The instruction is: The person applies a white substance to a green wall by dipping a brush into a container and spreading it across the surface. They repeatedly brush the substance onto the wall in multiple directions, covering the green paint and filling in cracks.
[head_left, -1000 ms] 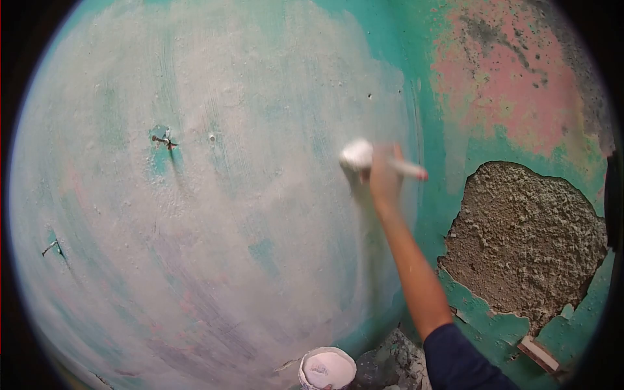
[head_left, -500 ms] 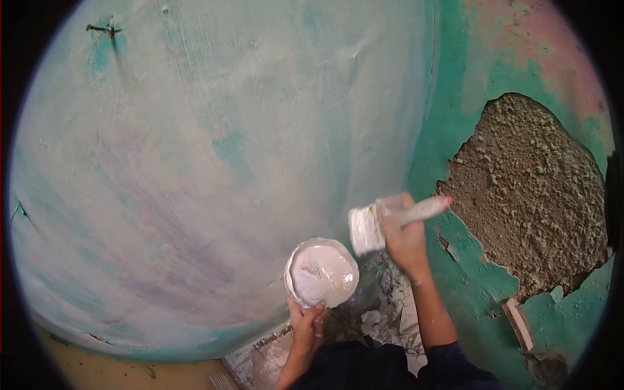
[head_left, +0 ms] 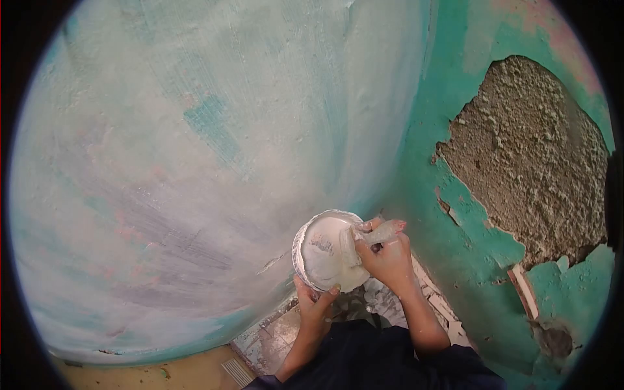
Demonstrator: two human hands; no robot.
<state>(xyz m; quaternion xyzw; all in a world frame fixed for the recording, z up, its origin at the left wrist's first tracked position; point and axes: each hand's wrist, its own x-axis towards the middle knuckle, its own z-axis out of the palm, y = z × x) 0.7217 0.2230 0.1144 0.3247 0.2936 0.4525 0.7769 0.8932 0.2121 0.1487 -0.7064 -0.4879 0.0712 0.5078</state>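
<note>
Left grip (head_left: 313, 305) closed under paint tub (head_left: 298, 253), holding it tilted up by the wall (head_left: 195, 130). Right grip (head_left: 389, 259) wrapped tight round brush (head_left: 364, 235) handle, so the bristles reach the white paint.

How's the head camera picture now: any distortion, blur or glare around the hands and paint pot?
Head view: strong fisheye bend with black corners; light soft and even, no glare; right hand, brush and paint pot slightly soft but readable; left hand below it clear.
</note>
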